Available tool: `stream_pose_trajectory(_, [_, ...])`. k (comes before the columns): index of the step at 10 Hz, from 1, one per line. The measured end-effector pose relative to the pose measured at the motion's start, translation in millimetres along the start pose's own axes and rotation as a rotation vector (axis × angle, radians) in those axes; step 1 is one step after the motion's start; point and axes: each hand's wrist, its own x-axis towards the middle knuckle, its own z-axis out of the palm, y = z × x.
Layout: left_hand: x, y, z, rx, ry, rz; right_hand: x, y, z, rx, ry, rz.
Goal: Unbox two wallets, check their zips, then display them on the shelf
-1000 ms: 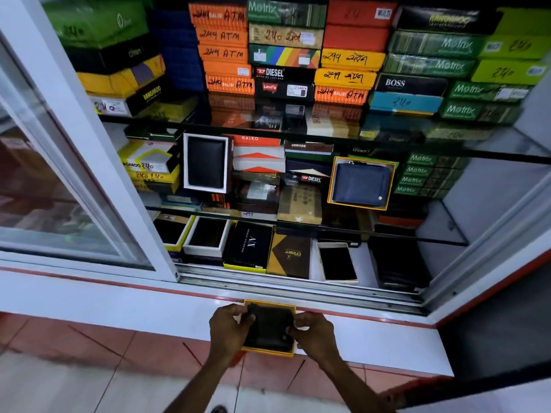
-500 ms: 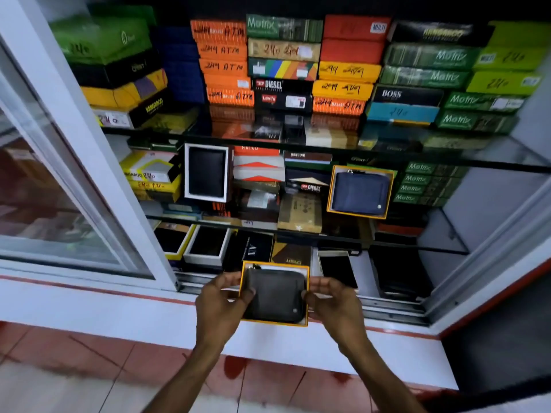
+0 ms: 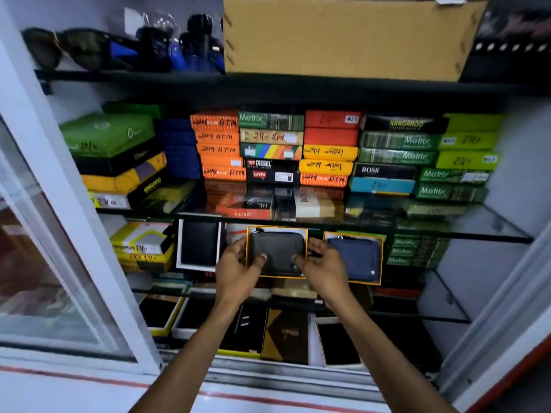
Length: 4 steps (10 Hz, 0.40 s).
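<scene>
A dark grey zip wallet (image 3: pixel 278 252) lies in an orange-rimmed open box, held upright at the middle glass shelf (image 3: pixel 492 236). My left hand (image 3: pixel 238 271) grips the box's left edge with the thumb on the wallet. At the right edge, my right hand (image 3: pixel 323 269) holds the box the same way. Just to the right a blue zip wallet (image 3: pixel 360 259) stands upright in its own orange-rimmed box, partly hidden by my right hand.
A black wallet in a white box (image 3: pixel 199 245) stands to the left. Stacks of coloured wallet boxes (image 3: pixel 325 150) fill the shelf above. A cardboard carton (image 3: pixel 343 37) and sunglasses (image 3: pixel 74 49) sit on top. The sliding glass door (image 3: pixel 44 234) is at left.
Both hands have lifted the boxed grey wallet from the counter ledge up into the cabinet, to the middle shelf beside the blue wallet. The camera has tilted upward.
</scene>
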Motion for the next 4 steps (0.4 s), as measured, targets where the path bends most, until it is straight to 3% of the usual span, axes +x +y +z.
stream_pose_trajectory(2, [21.8, -21.2, 10.0, 0.156, -0.115, -0.091, 21.6, 14.9, 15.7, -0.091, -0.039, 0.016])
stream_pose_trajectory(3, [8.0, -22.1, 6.6, 0.227, -0.128, -0.013, 8.1, 14.5, 12.3, -0.121, -0.069, -0.039])
stream_pose_trajectory(4, [-16.8, -17.0, -1.3, 0.275, -0.031, 0.24, -19.6, 9.7, 1.5, -0.212, 0.042, -0.221])
